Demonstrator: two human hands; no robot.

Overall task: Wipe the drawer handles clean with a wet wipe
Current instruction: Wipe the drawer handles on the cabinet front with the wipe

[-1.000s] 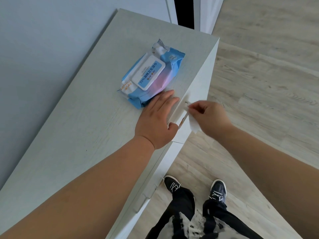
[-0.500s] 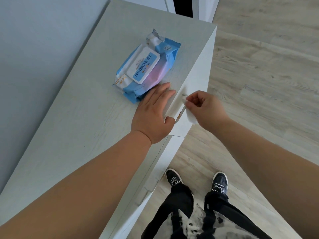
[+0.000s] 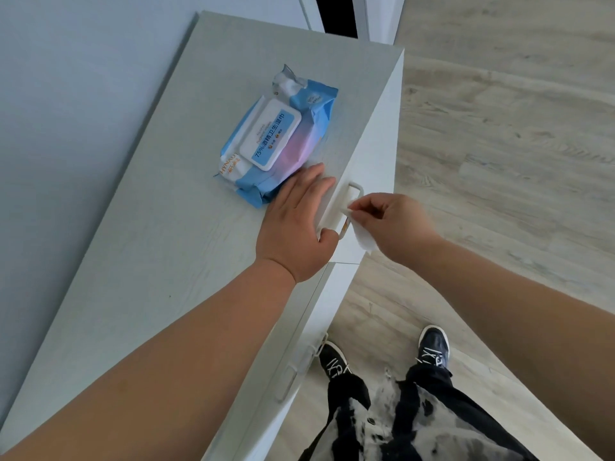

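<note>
Pinching a wet wipe (image 3: 361, 236) against the drawer handle (image 3: 353, 194) at frame centre, right hand (image 3: 396, 224) works off the cabinet's front edge; left hand (image 3: 296, 224) lies flat, fingers straight, at that edge.

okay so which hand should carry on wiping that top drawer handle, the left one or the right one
Probably the right hand: it already pinches the wet wipe right against the top drawer handle. The left hand lies flat on the cabinet top beside the wipes pack, holding no wipe.
</note>
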